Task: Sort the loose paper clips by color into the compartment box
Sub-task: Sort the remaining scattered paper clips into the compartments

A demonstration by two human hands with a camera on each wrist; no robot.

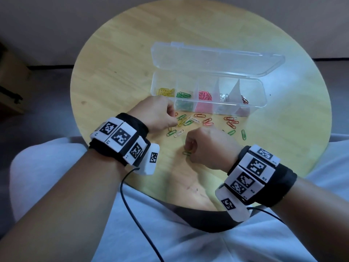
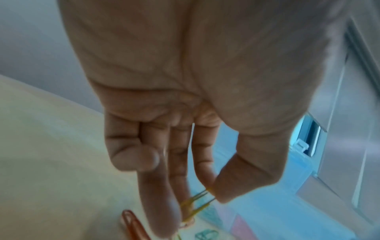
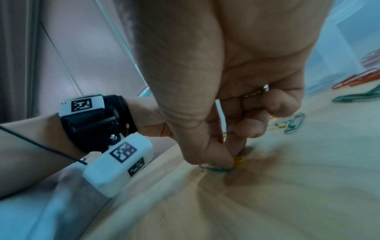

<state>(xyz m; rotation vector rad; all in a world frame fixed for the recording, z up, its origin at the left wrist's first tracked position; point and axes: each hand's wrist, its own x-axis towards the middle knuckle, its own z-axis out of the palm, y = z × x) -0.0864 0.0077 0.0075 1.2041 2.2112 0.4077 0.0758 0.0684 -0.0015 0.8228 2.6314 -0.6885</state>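
A round light-wood table (image 1: 117, 59) is seen from above; a clear compartment box (image 1: 207, 103) is set on it, lid flipped open behind; loose paper clips (image 1: 190, 121) in red, green, yellow and white are scattered just in front; a lone green clip (image 1: 187, 153) is parked nearer the edge.

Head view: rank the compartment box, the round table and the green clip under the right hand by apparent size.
1. Round table, largest.
2. Compartment box, with its open lid.
3. Green clip at the right hand, smallest by far.

Nearness to the camera does not change this order.
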